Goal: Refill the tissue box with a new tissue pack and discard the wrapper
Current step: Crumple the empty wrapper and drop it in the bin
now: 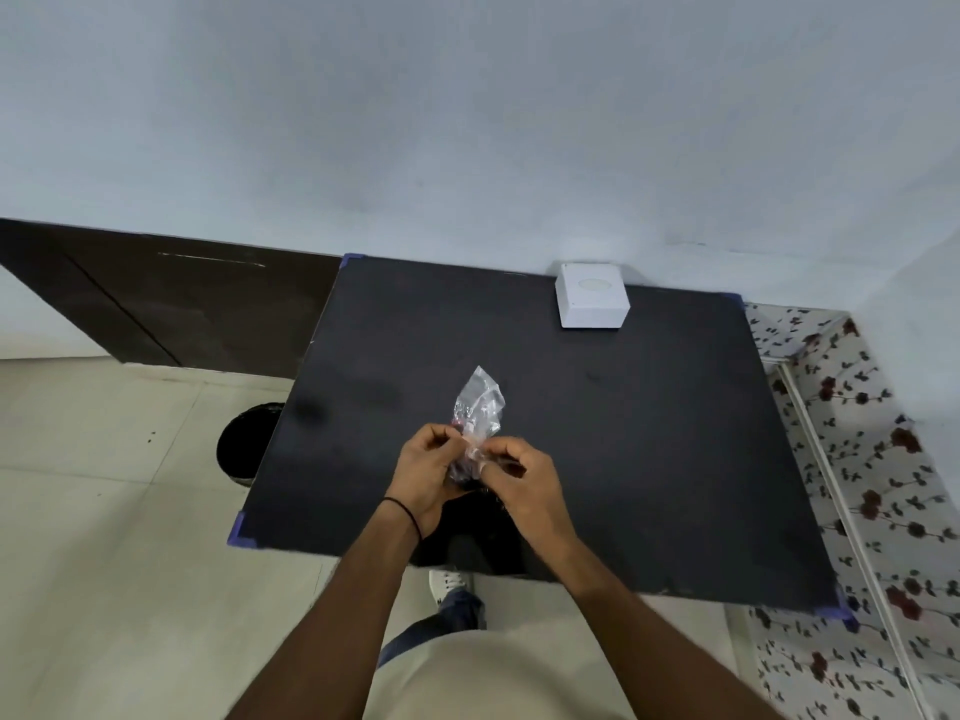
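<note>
A crumpled clear plastic wrapper stands up above the black table, pinched at its lower end by both hands. My left hand grips it from the left, and my right hand grips it from the right, fingers curled. A white square tissue box with a round hole in its top sits at the table's far edge, against the wall, well beyond the hands. No tissue shows in its hole.
A black round bin stands on the tiled floor, partly hidden by the table's left edge. A dark wooden panel lies along the wall at left. A flower-patterned cloth is to the right of the table.
</note>
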